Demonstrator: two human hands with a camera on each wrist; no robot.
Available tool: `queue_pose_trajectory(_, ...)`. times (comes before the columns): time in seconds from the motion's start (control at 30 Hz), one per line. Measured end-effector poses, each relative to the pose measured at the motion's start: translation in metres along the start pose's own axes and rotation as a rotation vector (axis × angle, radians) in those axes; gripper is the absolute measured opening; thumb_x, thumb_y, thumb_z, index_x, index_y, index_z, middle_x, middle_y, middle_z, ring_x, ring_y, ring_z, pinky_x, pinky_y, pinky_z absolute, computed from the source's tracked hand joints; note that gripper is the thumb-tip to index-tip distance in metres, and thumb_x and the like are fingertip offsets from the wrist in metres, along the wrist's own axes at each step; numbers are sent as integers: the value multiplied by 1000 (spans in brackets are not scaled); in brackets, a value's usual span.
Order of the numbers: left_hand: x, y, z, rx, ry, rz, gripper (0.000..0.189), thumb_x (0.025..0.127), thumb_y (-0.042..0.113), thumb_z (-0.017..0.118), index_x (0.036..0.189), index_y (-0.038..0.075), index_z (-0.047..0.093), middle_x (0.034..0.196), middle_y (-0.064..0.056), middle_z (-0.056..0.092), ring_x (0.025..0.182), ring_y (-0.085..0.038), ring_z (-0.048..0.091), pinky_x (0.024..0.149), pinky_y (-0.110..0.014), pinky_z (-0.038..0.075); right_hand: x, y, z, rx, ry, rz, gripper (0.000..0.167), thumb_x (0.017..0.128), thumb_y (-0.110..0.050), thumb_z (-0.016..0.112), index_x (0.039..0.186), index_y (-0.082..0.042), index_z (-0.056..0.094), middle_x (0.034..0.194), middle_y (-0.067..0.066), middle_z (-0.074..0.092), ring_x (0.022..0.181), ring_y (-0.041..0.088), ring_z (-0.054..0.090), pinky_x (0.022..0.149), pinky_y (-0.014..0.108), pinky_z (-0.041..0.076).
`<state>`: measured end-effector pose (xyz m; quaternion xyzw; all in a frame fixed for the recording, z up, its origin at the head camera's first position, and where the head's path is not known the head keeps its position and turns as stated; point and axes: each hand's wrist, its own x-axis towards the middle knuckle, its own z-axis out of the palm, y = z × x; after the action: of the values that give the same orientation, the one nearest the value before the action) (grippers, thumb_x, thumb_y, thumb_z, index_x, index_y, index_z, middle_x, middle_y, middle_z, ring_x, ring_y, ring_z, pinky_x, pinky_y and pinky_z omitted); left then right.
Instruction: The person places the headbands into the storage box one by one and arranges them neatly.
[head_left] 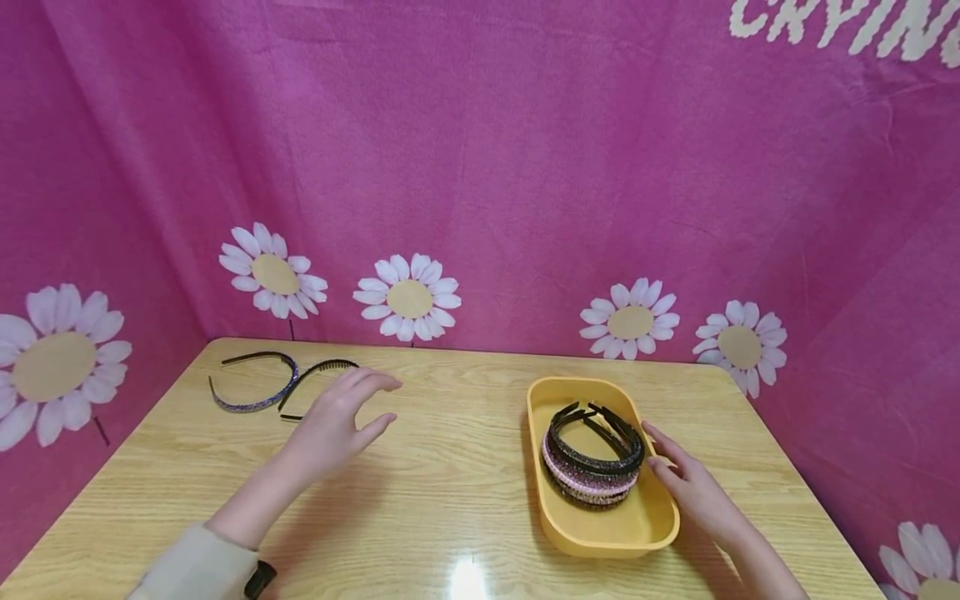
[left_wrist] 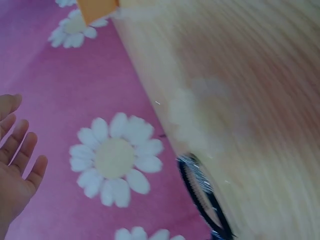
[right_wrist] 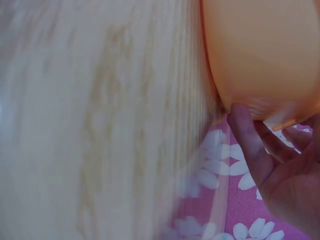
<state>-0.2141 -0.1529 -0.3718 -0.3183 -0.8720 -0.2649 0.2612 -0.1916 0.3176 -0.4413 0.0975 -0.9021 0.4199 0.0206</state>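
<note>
My left hand (head_left: 341,417) hovers above the table with fingers loosely spread and holds nothing. Just beyond it lies a black headband (head_left: 287,398) with inner teeth, partly hidden behind the hand. Beside that is a blue-purple glittery headband (head_left: 255,407). The left wrist view shows a dark toothed headband (left_wrist: 192,172) near the table edge, apart from the hand (left_wrist: 17,165). My right hand (head_left: 697,492) touches the right side of a yellow plastic bin (head_left: 641,533), its fingers fairly straight against the wall (right_wrist: 260,60). Several stacked headbands (head_left: 592,467), black, pink and glittery, sit in the bin.
The wood-grain table (head_left: 442,467) is backed by a pink curtain (head_left: 480,167) printed with white daisies. Curtain also hangs along the left and right sides. A bright light reflection shows near the table's front.
</note>
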Motion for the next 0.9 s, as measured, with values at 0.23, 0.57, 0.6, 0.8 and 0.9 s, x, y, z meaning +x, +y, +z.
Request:
queue_pose_trajectory(0.23, -8, -23, 5, 55, 21, -105, 38, 74, 7, 79, 107, 3, 62, 101, -7, 63, 96, -22, 56, 81, -38, 51, -1, -1, 0, -18, -8, 17, 51, 100, -20, 45, 146, -5, 31, 133, 35, 42, 112, 44, 54, 86, 32, 50)
queue_pose_trajectory(0.57, -8, -56, 14, 78, -45, -249, 31, 77, 9, 76, 103, 4, 61, 94, -12, 60, 89, -25, 56, 76, -40, 50, -1, 0, 0, -12, -7, 14, 51, 100, -21, 46, 146, -5, 31, 133, 35, 42, 111, 42, 55, 82, 22, 48)
queue_pose_trajectory(0.6, -8, -59, 15, 77, -56, -263, 30, 77, 9, 76, 103, 4, 60, 95, -12, 61, 89, -26, 56, 77, -41, 50, -1, 0, 0, -8, -6, 13, 51, 100, -21, 46, 146, -5, 31, 133, 35, 42, 111, 42, 55, 82, 21, 47)
queue_pose_trajectory(0.8, -6, -78, 21, 76, -121, -344, 30, 79, 12, 75, 103, 4, 60, 97, -14, 61, 90, -28, 57, 78, -42, 50, -1, 1, 1, 5, 0, 5, 50, 100, -19, 46, 145, -4, 32, 133, 35, 43, 110, 43, 55, 82, 20, 47)
queue_pose_trajectory(0.9, -5, -86, 23, 75, -147, -374, 31, 80, 13, 75, 104, 3, 59, 98, -14, 62, 91, -28, 57, 77, -43, 50, 0, 0, 0, 0, 4, -1, 50, 100, -19, 46, 145, -4, 32, 131, 34, 45, 109, 43, 57, 82, 20, 48)
